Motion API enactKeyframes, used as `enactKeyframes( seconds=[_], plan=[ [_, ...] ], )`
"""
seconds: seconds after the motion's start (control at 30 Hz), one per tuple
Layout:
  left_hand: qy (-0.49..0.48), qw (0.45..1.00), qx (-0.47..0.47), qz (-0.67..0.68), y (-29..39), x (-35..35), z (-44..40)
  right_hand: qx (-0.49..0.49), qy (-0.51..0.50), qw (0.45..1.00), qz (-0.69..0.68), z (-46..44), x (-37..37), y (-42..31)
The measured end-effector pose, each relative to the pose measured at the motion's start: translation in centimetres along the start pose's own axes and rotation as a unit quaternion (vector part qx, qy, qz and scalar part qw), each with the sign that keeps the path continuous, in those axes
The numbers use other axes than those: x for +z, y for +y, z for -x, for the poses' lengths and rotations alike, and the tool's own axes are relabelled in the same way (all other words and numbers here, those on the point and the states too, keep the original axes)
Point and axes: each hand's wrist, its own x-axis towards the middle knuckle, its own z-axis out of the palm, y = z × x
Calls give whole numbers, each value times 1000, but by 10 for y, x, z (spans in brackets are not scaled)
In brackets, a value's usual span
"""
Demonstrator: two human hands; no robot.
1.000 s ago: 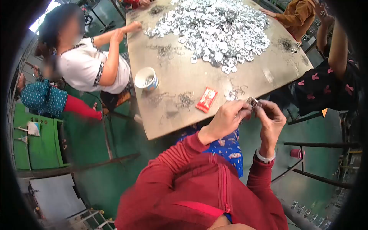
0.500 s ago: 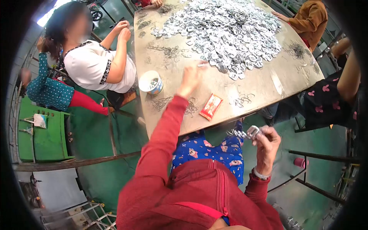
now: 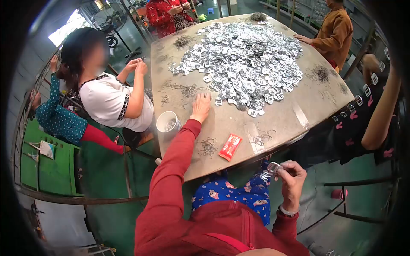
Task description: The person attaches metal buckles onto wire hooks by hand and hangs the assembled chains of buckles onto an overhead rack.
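My left hand (image 3: 201,106) reaches over the table with its fingers stretched out, beside a scatter of thin wire hooks (image 3: 188,90). I see nothing held in it, though its fingertips partly hide the surface below them. Off the table's front edge, my right hand (image 3: 292,181) pinches a silver metal buckle (image 3: 275,167) between thumb and fingers. More shiny metal pieces hang beside that buckle, too small to make out. A large heap of similar buckles (image 3: 252,59) covers the table's middle, its nearest edge just right of my left hand.
On the table (image 3: 192,164) are a white tub (image 3: 167,122) with pieces inside, a red packet (image 3: 230,147) and small clusters of wire hooks (image 3: 208,147). A person in white (image 3: 106,98) works at the left. Others stand around the far and right sides.
My left hand has moved left from near the heap's edge to the wire hooks. The right hand still grips the buckle. The view has shifted, showing more of the far side.
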Motion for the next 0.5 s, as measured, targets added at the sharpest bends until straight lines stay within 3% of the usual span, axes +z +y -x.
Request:
enactKeyframes(
  seconds=[0.07, 0.17, 0.23, 0.3, 0.37, 0.43, 0.5],
  plan=[
    [16, 985, -57, 161, 18, -20, 10, -17, 15, 1000, 12, 3, 6, -3],
    [73, 936, -56, 341, 39, -20, 28, -27, 35, 995, 84, 9, 16, -9],
    [-56, 845, -148, 511, 85, -79, 44, -61, 24, 991, 119, 6, 13, -2],
    [-91, 763, -108, 631, 114, -92, 61, -50, 46, 983, 171, -1, 4, 9],
    [-135, 647, -77, 746, 149, -125, 82, -42, 59, 989, 129, 0, 7, 13],
    [-166, 621, -54, 764, 178, -149, 99, -19, 70, 994, 79, 0, 10, 16],
    [-186, 663, 1, 725, 194, -158, 112, -22, 63, 995, 69, -1, 8, 21]
  ],
)
